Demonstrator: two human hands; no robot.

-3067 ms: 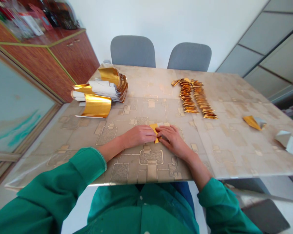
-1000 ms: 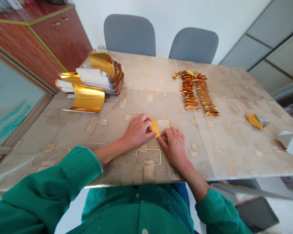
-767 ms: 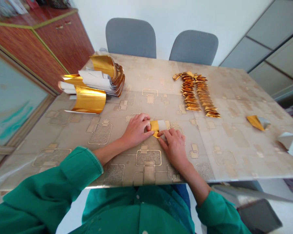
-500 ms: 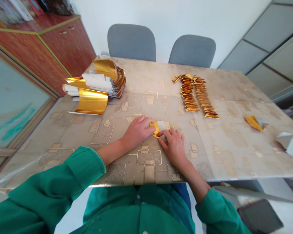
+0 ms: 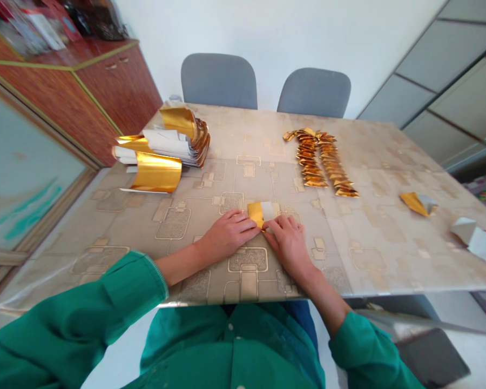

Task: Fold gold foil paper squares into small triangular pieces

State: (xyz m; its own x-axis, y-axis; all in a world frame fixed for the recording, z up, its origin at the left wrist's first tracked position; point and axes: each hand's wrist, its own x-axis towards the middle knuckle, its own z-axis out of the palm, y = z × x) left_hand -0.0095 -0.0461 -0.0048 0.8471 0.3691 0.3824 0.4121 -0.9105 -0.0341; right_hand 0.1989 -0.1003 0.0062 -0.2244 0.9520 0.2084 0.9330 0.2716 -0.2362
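A small sheet of gold foil paper (image 5: 255, 210), partly folded, lies on the table in front of me; its right part shows a white face. My left hand (image 5: 233, 232) has its fingers together, holding the paper down at its lower left edge. At the lower right corner, the bent fingers of my right hand (image 5: 287, 237) pinch the paper's edge. My fingers hide part of the lower fold.
At the back left is a stack of gold and white paper sheets (image 5: 174, 141). Two rows of folded gold pieces (image 5: 336, 165) lie back right. Farther right are a gold piece (image 5: 414, 203) and a white folded sheet (image 5: 476, 237). Two grey chairs (image 5: 218, 81) stand behind the table.
My left hand has slid down from the paper's upper left side to its lower edge, uncovering more gold. My right hand stays at the lower corner. The view has tilted slightly.
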